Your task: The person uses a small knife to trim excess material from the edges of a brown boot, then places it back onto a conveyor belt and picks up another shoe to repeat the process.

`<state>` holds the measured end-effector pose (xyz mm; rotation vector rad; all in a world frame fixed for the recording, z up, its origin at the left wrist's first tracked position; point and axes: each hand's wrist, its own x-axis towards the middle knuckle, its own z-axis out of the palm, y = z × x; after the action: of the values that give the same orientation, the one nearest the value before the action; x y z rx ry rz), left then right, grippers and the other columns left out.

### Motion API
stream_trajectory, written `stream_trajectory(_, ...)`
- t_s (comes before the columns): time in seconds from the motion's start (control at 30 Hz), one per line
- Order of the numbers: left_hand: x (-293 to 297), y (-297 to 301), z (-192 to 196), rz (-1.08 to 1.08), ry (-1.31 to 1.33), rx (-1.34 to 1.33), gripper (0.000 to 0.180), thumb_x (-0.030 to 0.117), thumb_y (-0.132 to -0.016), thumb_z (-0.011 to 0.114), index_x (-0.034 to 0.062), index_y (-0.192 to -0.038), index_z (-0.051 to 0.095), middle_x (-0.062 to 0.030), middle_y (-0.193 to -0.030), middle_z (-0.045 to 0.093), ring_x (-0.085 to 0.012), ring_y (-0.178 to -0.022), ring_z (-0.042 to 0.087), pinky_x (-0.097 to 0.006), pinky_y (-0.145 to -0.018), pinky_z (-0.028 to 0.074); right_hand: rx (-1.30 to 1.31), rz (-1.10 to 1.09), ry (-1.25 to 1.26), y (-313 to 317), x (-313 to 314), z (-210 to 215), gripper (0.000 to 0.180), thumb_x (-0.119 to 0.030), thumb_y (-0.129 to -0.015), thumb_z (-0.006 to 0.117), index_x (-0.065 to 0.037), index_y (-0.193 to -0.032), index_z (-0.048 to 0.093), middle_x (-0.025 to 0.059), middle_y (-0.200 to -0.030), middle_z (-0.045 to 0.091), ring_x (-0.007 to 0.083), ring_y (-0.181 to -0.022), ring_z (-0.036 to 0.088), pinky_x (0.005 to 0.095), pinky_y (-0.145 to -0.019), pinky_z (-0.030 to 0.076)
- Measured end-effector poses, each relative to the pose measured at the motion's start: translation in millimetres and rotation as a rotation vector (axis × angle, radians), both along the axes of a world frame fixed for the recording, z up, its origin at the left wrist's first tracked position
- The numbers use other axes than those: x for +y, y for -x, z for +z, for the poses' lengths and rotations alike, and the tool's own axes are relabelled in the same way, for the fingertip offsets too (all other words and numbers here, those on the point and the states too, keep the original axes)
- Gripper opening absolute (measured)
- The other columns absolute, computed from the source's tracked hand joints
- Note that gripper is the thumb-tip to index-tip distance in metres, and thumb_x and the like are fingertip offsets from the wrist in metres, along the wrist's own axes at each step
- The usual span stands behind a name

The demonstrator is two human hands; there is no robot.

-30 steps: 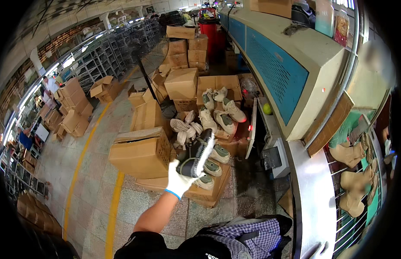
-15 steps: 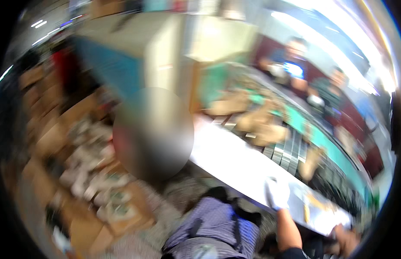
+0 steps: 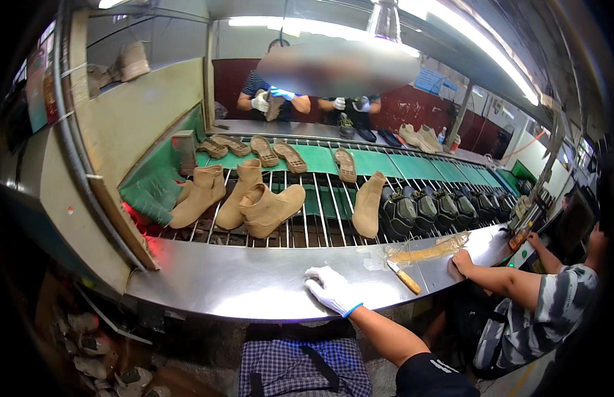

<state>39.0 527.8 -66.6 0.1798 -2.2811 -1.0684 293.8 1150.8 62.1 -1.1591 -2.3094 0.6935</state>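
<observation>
Steel counter (image 3: 221,271), head view | my right hand (image 3: 329,290), gloved, rests on it, relaxed, grasping nothing visible | knife (image 3: 407,280) to its right | tan boot (image 3: 272,212) beyond it, leftward | left hand out of view, state I cannot tell

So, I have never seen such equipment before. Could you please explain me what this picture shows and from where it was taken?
No robot here: a person works with their own hands. The picture comes from a wide fisheye camera on that person's head, looking down, so straight edges bend.

The right hand, in a white glove, is at the steel counter and seems to hold nothing. The left hand is out of view.

On the counter lie a knife-like tool with a yellowish handle and a brown strip. Beyond it, tan boots and black shoes stand on metal rods; farther back are brown soles. The bare hand at right belongs to a co-worker.
</observation>
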Motion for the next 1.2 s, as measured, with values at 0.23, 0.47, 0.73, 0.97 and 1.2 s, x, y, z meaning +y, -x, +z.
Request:
stream_trajectory(0.23, 281.9, 1.9, 49.0, -0.863, 0.083, -0.118, 0.078, 0.028, -0.091, 0.079, -0.0042, -0.154, 0.045, -0.0279, -0.150, 0.055, -0.0454, -0.138, 0.055, -0.053, -0.118, 0.045, 0.161, -0.304, 0.168, -29.2, 88.3, 19.9, 0.058, -0.038, -0.100, 0.069, -0.009, -0.149, 0.057, 0.0164, -0.133, 0.071, 0.0310, -0.121, 0.069, 0.0434, -0.107, 0.054)
stream_trajectory(0.47, 701.3, 6.5, 220.5, -1.933, 0.359, 0.749, 0.073, 0.014, -0.080, 0.082, -0.0044, -0.146, 0.056, -0.0297, -0.143, 0.061, -0.0500, -0.134, 0.059, -0.054, -0.116, 0.047, 0.339, -0.358, 0.100, -23.9, 266.7, 12.0, 0.066, -0.034, -0.097, 0.072, -0.005, -0.153, 0.052, 0.0238, -0.145, 0.064, 0.0349, -0.129, 0.067, 0.0429, -0.110, 0.053)
stream_trajectory(0.73, 1049.7, -5.9, 204.7, -1.691, 1.073, 0.326, 0.077, 0.012, -0.080, 0.076, 0.0018, -0.151, 0.050, -0.0224, -0.149, 0.056, -0.0418, -0.137, 0.054, -0.049, -0.114, 0.049, -0.160, -0.550, -0.090, 0.0, 473.2, -7.3, 0.071, -0.022, -0.090, 0.070, 0.002, -0.151, 0.041, 0.0306, -0.151, 0.049, 0.0501, -0.117, 0.066, 0.0544, -0.101, 0.056)
stream_trajectory(0.97, 1166.7, -29.9, 110.4, -1.618, 1.191, 0.299, 0.082, 0.029, -0.077, 0.085, -0.0038, -0.142, 0.049, -0.0249, -0.143, 0.056, -0.0435, -0.128, 0.060, -0.047, -0.106, 0.055, -0.355, -0.805, -0.061, -31.8, 531.3, -46.1, 0.055, -0.016, -0.095, 0.060, -0.002, -0.147, 0.047, 0.0205, -0.125, 0.062, 0.0426, -0.102, 0.072, 0.0536, -0.091, 0.056)
stream_trajectory(1.2, 1193.5, -1.6, 66.7, -1.500, 1.135, 0.589, 0.024, 0.004, -0.078, 0.073, 0.0040, -0.101, 0.064, -0.0178, -0.105, 0.066, -0.0371, -0.099, 0.067, -0.047, -0.085, 0.057, -0.347, -0.558, -0.251, -27.9, 523.7, -31.6, 0.013, -0.018, -0.098, 0.062, -0.009, -0.105, 0.069, 0.0175, -0.103, 0.069, 0.0350, -0.087, 0.075, 0.0489, -0.075, 0.060)
